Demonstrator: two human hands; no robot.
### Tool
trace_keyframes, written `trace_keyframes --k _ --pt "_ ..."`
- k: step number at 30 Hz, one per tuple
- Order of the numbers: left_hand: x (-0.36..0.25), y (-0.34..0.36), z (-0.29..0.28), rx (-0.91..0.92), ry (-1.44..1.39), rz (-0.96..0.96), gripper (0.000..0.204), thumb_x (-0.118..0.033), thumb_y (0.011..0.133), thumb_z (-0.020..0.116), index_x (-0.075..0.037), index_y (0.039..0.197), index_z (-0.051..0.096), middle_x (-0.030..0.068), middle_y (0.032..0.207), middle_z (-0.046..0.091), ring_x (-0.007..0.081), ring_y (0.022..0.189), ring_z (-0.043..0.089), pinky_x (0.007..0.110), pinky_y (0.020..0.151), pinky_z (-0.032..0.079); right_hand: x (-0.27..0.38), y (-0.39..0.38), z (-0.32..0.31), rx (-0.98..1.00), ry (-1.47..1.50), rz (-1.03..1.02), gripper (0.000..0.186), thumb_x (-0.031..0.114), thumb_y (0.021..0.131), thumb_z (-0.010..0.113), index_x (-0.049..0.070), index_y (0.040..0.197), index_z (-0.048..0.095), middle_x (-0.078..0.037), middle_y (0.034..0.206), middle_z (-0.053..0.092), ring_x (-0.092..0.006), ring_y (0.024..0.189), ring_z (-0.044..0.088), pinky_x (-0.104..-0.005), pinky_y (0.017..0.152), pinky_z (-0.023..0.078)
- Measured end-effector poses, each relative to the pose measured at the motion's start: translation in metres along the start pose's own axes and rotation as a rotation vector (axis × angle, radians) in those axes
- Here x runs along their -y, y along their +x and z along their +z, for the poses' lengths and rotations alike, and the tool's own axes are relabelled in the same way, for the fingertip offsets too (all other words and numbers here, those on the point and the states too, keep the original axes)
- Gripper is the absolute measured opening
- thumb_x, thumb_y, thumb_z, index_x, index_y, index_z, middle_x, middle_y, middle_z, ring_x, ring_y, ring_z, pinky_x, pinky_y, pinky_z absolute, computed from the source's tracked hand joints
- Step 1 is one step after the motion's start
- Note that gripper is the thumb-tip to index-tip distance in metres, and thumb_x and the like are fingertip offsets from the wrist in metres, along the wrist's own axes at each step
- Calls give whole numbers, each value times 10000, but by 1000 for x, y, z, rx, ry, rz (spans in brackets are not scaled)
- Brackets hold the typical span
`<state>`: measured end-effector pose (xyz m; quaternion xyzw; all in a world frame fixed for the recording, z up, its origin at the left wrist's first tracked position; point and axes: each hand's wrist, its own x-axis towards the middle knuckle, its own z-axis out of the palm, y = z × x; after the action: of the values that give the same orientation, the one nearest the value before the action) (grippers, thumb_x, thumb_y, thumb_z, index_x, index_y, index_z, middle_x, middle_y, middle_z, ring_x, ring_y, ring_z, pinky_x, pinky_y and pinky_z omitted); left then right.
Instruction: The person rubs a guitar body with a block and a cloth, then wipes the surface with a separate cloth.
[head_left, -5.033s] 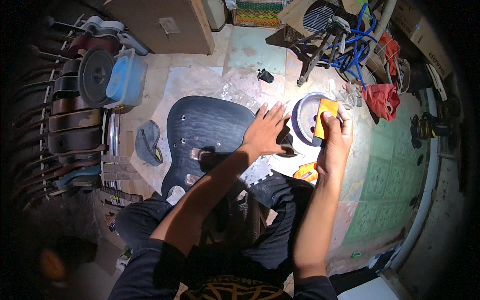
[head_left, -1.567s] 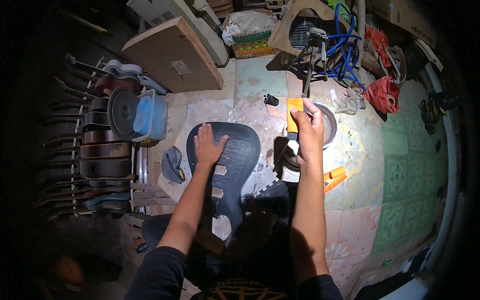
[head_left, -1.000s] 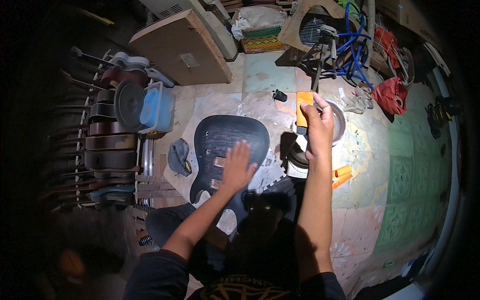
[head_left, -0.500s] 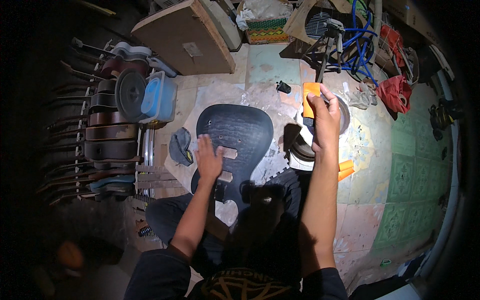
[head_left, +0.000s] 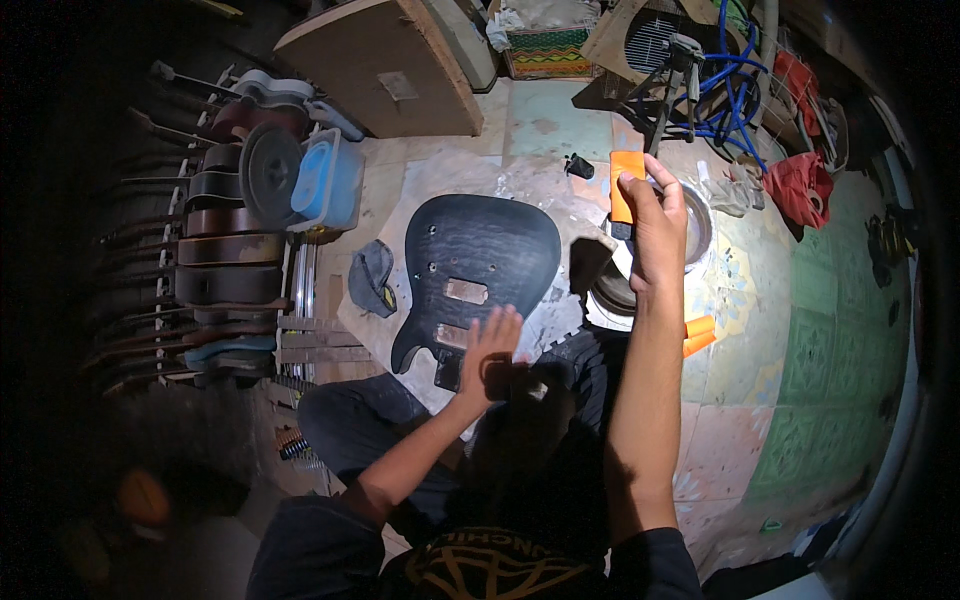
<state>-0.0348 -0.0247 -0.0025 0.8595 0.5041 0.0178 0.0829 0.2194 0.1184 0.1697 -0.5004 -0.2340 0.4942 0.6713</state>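
A dark, unfinished electric guitar body (head_left: 480, 265) lies flat on a worn work surface in front of me. My left hand (head_left: 490, 350) rests flat with fingers spread on its lower end, by the neck pocket. My right hand (head_left: 655, 225) is raised to the right of the body and grips an orange block (head_left: 626, 182) over a round metal basin (head_left: 697, 228). My legs sit under the near edge of the body.
A rack of guitar bodies (head_left: 215, 250) lines the left side, with a blue plastic container (head_left: 325, 182) and a dark disc beside it. A wooden board (head_left: 385, 70) leans at the top. Orange pieces (head_left: 697, 335), a red cloth (head_left: 800, 185) and blue hoses (head_left: 725, 95) lie to the right.
My left hand has slid down the guitar body toward its near end. My right hand keeps the orange block up over the basin, almost unmoved.
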Motion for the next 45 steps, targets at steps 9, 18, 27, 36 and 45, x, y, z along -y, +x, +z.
trace_keyframes --k 9,18,27,36,45 --pt "79 10 -16 -85 -3 -386 776 -465 987 469 20 1548 244 221 1613 250 369 1507 214 541 1205 162 -1 0 -2 -11 27 9 549 89 878 688 -34 1363 463 -136 1057 666 -151 956 640 -283 869 498" --pt "145 60 8 -239 -80 -536 677 -377 1047 392 76 1526 239 301 1595 214 426 1495 195 558 1196 175 5 0 1 -14 -39 7 532 85 886 680 -31 1360 467 -132 1048 669 -144 939 636 -280 852 500" --pt "112 159 -7 -180 17 -247 605 -349 1026 424 7 1509 348 195 1589 322 363 1479 283 540 1196 207 11 1 7 -23 -22 34 521 70 887 679 -29 1353 467 -124 1036 668 -130 925 633 -263 845 498" --pt "9 157 -12 -79 -98 224 642 -365 997 476 -1 1511 351 190 1584 335 342 1473 306 508 1203 216 6 1 8 -26 -68 17 522 68 884 683 -34 1353 478 -131 1053 656 -134 953 639 -262 853 506" --pt "137 165 -9 -142 14 -429 618 -381 1036 411 9 1511 348 191 1587 328 338 1490 270 518 1198 218 12 4 5 -22 -87 12 524 66 876 681 -35 1350 481 -135 1058 657 -139 944 643 -263 851 509"
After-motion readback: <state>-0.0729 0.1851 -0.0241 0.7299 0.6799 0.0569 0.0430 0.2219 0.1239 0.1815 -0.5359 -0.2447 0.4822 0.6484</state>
